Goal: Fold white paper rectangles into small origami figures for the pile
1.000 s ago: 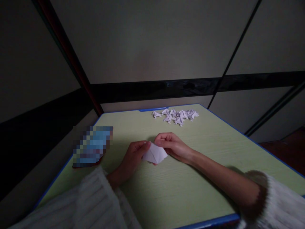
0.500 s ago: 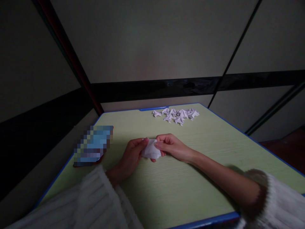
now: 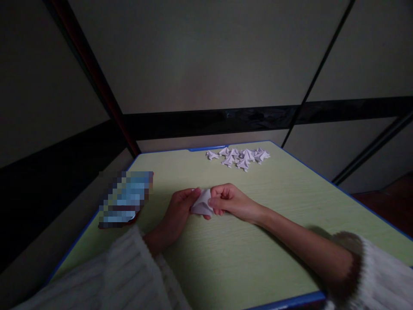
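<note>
A small piece of folded white paper (image 3: 201, 206) is held between both hands, just above the middle of the table. My left hand (image 3: 180, 209) pinches its left side, thumb on top and fingertips showing below the lower edge. On the other side, my right hand (image 3: 230, 200) grips the right edge between thumb and curled fingers. A crease and a raised flap show on the paper. Farther back lies a group of several folded white paper figures (image 3: 243, 157) with pointed corners.
The pale green table (image 3: 274, 241) has a blue rim. A phone-like flat object (image 3: 129, 200), its screen blurred out, lies near the left edge. Behind the table stand grey panels (image 3: 206, 60) with a dark horizontal band.
My right thumb and fingers have shifted slightly on the paper's right edge, and the paper now shows a more angular, folded shape. My left hand keeps its hold.
</note>
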Demonstrator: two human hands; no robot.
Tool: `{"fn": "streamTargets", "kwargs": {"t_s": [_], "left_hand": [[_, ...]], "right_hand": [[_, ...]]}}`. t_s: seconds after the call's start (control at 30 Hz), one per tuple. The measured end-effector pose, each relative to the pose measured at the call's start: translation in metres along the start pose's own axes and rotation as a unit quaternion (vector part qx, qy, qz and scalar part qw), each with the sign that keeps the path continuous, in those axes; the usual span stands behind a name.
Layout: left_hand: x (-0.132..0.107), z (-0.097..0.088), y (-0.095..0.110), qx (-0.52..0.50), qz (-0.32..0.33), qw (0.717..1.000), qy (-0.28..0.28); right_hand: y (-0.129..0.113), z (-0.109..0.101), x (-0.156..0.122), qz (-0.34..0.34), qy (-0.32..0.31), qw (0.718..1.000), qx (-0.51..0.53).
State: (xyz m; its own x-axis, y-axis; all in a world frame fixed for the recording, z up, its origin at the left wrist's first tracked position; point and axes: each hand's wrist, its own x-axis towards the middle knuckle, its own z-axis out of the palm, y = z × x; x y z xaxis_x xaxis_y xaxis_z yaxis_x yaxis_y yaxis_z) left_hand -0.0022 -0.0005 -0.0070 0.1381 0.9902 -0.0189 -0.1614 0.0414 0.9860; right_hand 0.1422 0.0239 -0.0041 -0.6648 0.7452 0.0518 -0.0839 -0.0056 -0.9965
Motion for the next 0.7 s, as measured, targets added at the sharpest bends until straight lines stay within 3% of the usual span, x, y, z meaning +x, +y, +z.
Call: {"fn": "streamTargets", "kwargs": {"t_s": [0.37,0.7], "left_hand": [[-0.0002,0.0011,0.002,-0.011,0.002,1.0,-0.002],[0.0015,0.0019,0.0013,-0.009,0.0,0.999,0.035]], "right_hand": [[-0.0002,0.0046,-0.0004,-0.034,-0.022,0.997,-0.062],[-0.0027,0.0102,-0.0014,-0.034,0.014,0.997,-0.07]]}}
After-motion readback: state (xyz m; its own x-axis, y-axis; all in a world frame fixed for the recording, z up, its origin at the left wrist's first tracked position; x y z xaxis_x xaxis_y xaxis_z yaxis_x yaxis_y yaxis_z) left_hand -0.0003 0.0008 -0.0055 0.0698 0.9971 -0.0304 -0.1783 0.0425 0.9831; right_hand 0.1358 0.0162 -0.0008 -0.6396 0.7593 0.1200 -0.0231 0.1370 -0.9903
